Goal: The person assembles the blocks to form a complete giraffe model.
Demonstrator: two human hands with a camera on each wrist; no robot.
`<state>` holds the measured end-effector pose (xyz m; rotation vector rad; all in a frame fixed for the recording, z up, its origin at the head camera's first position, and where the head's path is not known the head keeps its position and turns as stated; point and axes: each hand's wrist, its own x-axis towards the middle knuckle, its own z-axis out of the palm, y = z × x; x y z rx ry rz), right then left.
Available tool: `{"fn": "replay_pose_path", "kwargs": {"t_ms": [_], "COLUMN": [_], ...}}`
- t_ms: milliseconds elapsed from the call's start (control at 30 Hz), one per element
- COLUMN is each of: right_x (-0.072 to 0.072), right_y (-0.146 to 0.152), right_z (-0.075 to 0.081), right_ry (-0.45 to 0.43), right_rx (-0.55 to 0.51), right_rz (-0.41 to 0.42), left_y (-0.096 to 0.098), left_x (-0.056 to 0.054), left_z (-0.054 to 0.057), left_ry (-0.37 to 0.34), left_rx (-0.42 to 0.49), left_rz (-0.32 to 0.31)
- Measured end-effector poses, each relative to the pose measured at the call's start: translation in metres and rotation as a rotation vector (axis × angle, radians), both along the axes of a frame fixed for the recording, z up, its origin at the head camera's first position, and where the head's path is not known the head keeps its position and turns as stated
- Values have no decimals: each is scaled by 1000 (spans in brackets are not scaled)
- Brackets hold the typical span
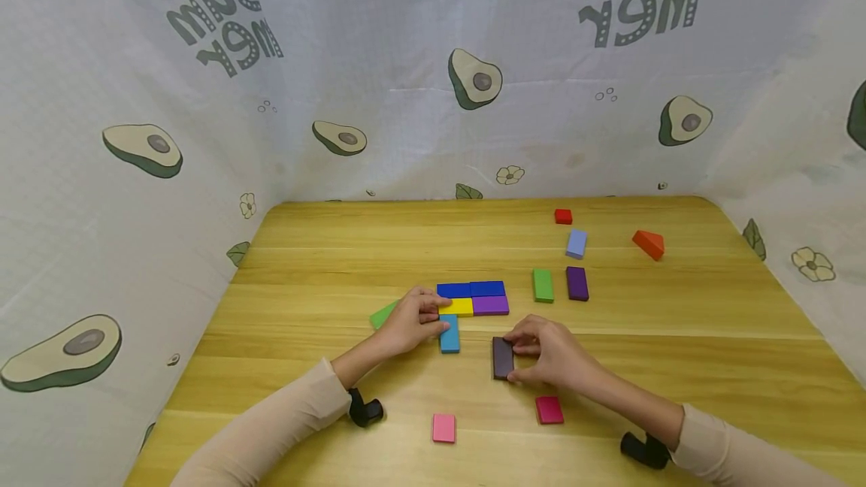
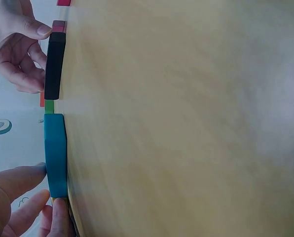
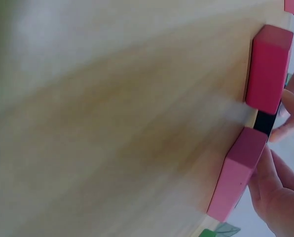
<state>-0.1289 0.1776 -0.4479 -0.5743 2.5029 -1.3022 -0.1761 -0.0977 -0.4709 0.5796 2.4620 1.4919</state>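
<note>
My left hand (image 1: 409,320) holds a light blue block (image 1: 449,334) between its thumb and fingers, and its index fingertip touches a yellow block (image 1: 456,307). That yellow block sits flush with a violet block (image 1: 490,305) and two dark blue blocks (image 1: 470,289) behind them. The light blue block stands endwise at the front of this group. To the right, my right hand (image 1: 551,354) pinches a dark block (image 1: 503,358) lengthwise between thumb and fingers. In the right wrist view a pink block (image 3: 237,177) lies close by that hand; the hand hides it from the head view.
A green block (image 1: 384,314) is partly behind the left hand. In front lie a pink square (image 1: 443,428) and a crimson block (image 1: 549,409). Farther right are green (image 1: 543,285), dark purple (image 1: 577,283), lavender (image 1: 576,243) and red (image 1: 563,216) blocks, and an orange-red triangle (image 1: 650,244).
</note>
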Motion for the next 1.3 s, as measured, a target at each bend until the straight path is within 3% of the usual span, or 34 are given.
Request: {"fn": "replay_pose_path", "kwargs": {"t_ms": [1300], "right_x": [-29], "right_y": [13], "right_z": [-3], "right_ry": [-31], "right_rx": [-57], "right_rz": [-14], "left_y": [-1], "left_x": [1], "left_z": [1], "left_ry": [6], "left_rx": [-17], "left_rz": [-5]}}
